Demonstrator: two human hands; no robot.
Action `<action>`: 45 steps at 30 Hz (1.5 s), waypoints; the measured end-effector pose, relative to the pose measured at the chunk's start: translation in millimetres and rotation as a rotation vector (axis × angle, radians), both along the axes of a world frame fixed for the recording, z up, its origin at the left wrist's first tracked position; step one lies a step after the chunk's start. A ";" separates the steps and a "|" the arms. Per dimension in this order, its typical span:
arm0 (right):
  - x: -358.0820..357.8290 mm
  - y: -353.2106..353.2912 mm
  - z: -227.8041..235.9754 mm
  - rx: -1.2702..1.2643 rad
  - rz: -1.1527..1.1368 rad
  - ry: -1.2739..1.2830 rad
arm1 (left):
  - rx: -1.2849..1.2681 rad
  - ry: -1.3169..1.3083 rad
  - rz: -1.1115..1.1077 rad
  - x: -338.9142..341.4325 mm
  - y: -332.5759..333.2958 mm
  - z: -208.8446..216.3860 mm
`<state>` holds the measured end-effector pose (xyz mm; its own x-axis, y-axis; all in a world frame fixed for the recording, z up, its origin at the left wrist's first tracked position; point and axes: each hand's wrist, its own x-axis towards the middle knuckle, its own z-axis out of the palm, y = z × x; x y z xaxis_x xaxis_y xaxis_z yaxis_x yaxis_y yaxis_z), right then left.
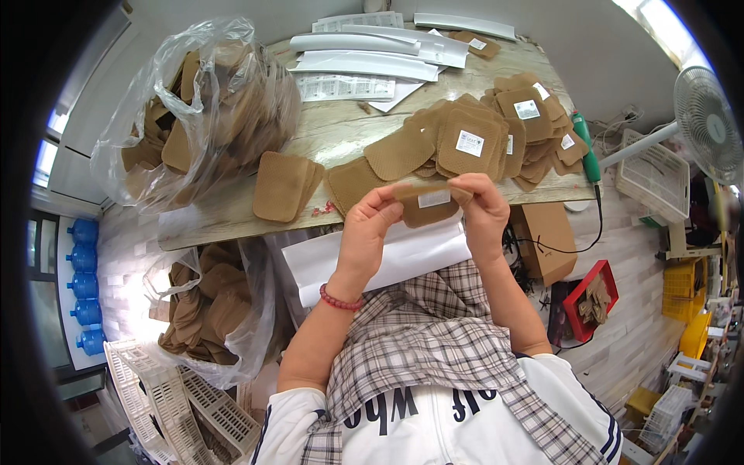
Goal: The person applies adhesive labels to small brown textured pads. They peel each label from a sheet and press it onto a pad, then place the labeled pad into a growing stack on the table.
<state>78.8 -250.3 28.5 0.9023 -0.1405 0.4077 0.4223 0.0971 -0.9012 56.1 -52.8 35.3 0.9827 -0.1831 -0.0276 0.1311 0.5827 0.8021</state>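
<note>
Between my two hands a brown textured pad (422, 217) with rounded corners hangs over my lap, a white label on its face. My left hand (372, 226) pinches its left end, and my right hand (482, 215) grips the right end, so its upper edge is partly hidden by fingers. Just below lies a glossy white sheet (372, 256) across my lap. Behind my hands, labelled brown pads (471, 159) are piled on the table, with unlabelled pads (280, 186) to the left.
Clear plastic bags of pads stand on the table (217, 225) at left and below it (209, 310). White label sheets (349, 62) lie at the back. A green corded tool (587, 151) rests at the right edge, near a fan (707, 124). White crates (155, 395) stand at lower left.
</note>
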 end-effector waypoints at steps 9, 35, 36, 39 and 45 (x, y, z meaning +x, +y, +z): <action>-15.8 -7.5 40.4 -0.648 -0.104 -0.608 | 0.073 -0.143 0.131 -5.6 -0.1 -0.5; 108.3 -91.6 -0.8 0.149 -0.352 0.275 | 1.176 -0.494 0.470 -27.1 55.4 -13.4; 109.8 -93.2 -0.3 0.136 -0.366 0.282 | 1.170 -0.492 0.464 -26.5 54.9 -14.3; 117.0 -103.8 -0.1 0.205 -0.389 0.292 | 1.219 -0.494 0.439 -29.7 57.0 -17.8; 125.1 -124.7 13.5 0.027 -0.743 -0.072 | 1.361 -0.539 0.348 -38.5 63.0 -24.6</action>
